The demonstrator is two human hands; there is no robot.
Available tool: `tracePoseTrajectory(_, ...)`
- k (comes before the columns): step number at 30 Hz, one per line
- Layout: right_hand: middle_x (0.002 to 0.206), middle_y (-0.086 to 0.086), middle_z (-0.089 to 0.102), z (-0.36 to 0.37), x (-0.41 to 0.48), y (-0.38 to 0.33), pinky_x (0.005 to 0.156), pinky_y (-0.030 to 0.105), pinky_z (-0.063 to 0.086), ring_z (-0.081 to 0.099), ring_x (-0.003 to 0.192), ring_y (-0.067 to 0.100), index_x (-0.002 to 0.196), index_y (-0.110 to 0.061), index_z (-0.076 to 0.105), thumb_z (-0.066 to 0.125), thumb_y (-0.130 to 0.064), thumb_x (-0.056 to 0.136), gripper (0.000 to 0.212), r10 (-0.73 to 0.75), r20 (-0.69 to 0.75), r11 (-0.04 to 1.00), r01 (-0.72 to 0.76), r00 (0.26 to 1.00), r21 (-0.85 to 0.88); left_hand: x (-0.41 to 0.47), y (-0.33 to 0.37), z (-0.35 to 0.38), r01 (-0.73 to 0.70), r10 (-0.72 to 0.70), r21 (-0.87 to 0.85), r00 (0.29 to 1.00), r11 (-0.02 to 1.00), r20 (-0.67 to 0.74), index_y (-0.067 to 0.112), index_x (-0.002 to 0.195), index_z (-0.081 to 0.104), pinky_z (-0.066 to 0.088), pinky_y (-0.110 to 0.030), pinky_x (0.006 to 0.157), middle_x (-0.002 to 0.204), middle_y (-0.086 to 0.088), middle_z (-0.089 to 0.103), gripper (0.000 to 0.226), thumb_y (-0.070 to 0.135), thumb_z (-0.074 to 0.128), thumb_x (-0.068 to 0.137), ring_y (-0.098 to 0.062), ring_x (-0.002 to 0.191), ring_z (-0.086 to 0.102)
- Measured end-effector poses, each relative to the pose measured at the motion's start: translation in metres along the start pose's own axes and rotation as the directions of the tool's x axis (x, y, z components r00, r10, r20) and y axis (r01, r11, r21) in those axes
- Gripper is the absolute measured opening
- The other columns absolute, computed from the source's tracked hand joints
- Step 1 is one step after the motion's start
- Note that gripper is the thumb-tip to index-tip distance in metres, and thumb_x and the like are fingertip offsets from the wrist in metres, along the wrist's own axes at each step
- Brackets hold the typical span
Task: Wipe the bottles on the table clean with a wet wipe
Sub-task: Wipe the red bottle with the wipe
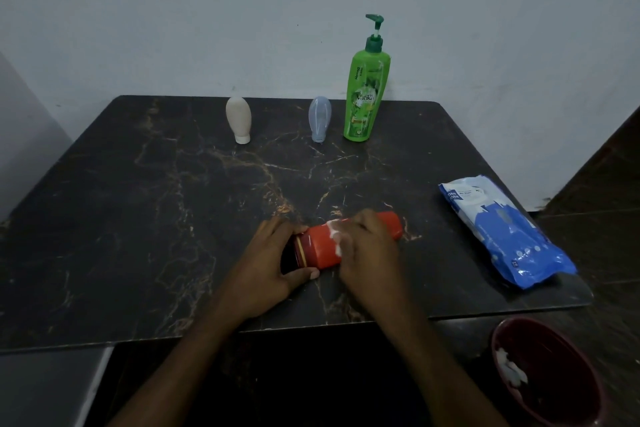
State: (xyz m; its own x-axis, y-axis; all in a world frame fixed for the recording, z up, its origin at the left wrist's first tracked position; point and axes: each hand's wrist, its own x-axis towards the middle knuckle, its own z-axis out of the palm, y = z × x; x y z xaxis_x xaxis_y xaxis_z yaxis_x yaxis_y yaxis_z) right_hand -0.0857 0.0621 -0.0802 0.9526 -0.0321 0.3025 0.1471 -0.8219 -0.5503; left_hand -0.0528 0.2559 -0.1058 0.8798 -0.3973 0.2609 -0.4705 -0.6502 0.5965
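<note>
Red bottle lies on its side on the bench, held between my two grips. My left grip curls round its dark cap end. My right grip curls over the middle, pressing a white wipe against it. I judge I'm mid-wipe, and next I should roll the bottle to reach its underside. Its body looks glossy, likely slippery. A green bottle stands well beyond both grips.

dark table | rear: beige tube, blue tube, green pump bottle | wipes pack | red bottle
</note>
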Motion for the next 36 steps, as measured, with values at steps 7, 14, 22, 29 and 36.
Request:
tracePoseTrajectory(7,0.118,0.007,0.054,-0.026,0.026,0.043,0.089,0.032,0.049,0.054,0.105,0.019,0.123,-0.018,0.062,0.065,-0.019,0.089,0.034,0.215,-0.029,0.935,-0.215,0.976,-0.283,-0.002,0.002,-0.001,-0.027,0.027,0.009,1.000,1.000,-0.005,0.030,0.127,0.053,0.035,-0.011,0.095,0.123,0.017,0.049,0.063,0.043,0.085,0.074,0.002,0.116,0.046)
tracePoseTrajectory(14,0.117,-0.004,0.046,-0.001,0.007,-0.025,0.095,0.029,0.041,0.045,0.106,0.012,0.122,-0.023,0.061,0.075,-0.023,0.077,0.047,-0.118,0.100,0.981,0.131,0.988,-0.142,-0.004,0.005,-0.002,-0.066,0.068,0.042,0.997,0.997,-0.031,0.026,0.124,0.055,0.038,-0.018,0.096,0.121,0.013,0.051,0.062,0.041,0.086,0.073,-0.005,0.113,0.047)
tracePoseTrajectory(22,0.120,0.005,0.050,-0.034,0.034,0.019,0.095,0.039,0.048,0.051,0.108,0.019,0.122,-0.025,0.064,0.066,-0.018,0.084,0.038,0.137,0.117,0.957,-0.101,0.984,-0.270,-0.004,0.005,-0.002,-0.069,0.071,0.035,0.997,0.997,-0.042,0.027,0.127,0.056,0.035,-0.013,0.096,0.123,0.015,0.050,0.063,0.041,0.086,0.074,-0.003,0.114,0.048)
tracePoseTrajectory(29,0.112,-0.003,0.048,-0.007,0.026,-0.030,0.096,0.035,0.041,0.046,0.103,0.013,0.111,-0.026,0.067,0.066,-0.020,0.085,0.027,-0.083,0.146,0.982,0.106,0.986,-0.156,-0.005,0.005,-0.002,-0.054,0.055,0.037,0.998,0.998,-0.039,0.027,0.130,0.055,0.039,-0.020,0.098,0.125,0.013,0.051,0.065,0.041,0.086,0.074,-0.005,0.116,0.048)
tracePoseTrajectory(36,0.100,0.002,0.055,0.020,-0.031,-0.007,0.077,0.041,0.050,0.055,0.088,0.023,0.119,-0.013,0.066,0.055,-0.010,0.085,0.035,-0.225,-0.007,0.974,0.225,0.974,-0.024,-0.004,0.003,-0.002,-0.035,0.035,0.015,0.999,0.999,-0.033,0.023,0.131,0.059,0.034,-0.008,0.098,0.123,0.013,0.054,0.064,0.039,0.086,0.075,-0.001,0.113,0.048)
